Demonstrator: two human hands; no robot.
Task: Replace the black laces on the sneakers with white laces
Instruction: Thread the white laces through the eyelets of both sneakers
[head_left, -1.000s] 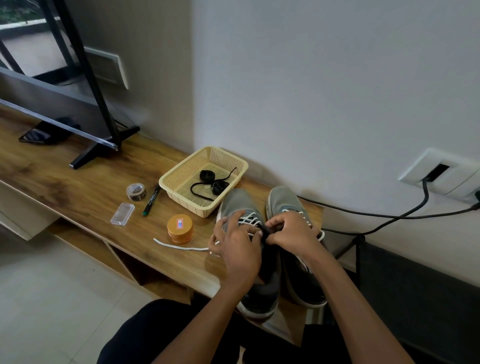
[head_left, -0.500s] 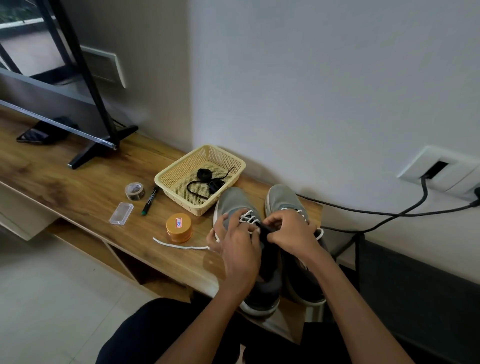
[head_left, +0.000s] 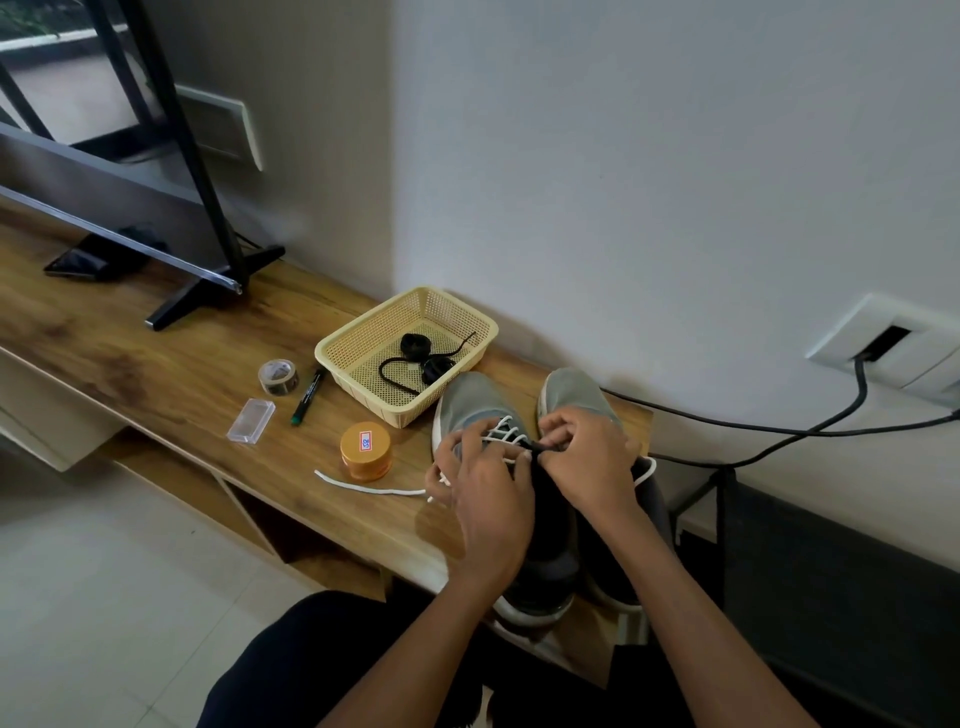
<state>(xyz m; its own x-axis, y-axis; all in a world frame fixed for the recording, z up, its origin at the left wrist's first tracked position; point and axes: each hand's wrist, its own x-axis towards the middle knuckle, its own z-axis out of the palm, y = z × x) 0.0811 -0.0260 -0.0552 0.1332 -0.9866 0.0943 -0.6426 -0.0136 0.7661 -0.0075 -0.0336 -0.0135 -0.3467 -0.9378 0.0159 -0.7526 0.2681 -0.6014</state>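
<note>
Both hands (head_left: 483, 493) still pinching lace (head_left: 506, 434), two sneakers (head_left: 470, 400)

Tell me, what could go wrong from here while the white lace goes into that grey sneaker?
The loose tail of the flat white lace trails across the wooden shelf beside the round orange tin; a hard pull might drag it against the tin. The grey fabric sneaker has its heel at the shelf's front edge, so tugging by the left hand and right hand could perhaps tip it off.
</note>
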